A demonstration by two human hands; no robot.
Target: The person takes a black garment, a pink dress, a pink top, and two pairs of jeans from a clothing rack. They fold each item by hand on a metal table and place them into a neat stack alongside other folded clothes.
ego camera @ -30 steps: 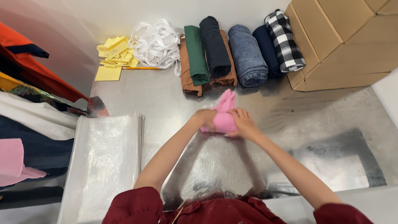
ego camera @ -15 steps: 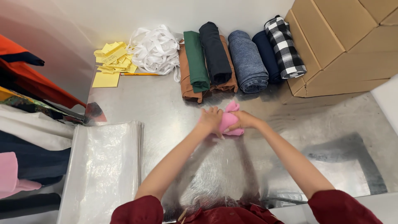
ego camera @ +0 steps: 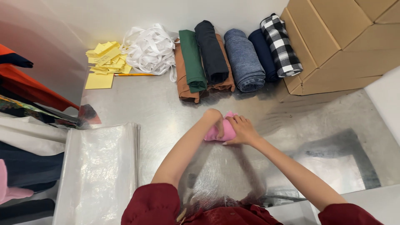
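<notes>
- Rolled cloth sits mid-table, between left hand and right hand.
- Rolled garments line the far edge.
- Ribbon pile and paper slips lie to their left, cardboard boxes right.
- Plastic bags are stacked near left.

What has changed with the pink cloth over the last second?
The pink cloth bundle has been pressed down: its loose end no longer sticks up, and it sits compact between the left hand and right hand, which still grip it. The rolled garments and yellow paper slips stayed put.
</notes>
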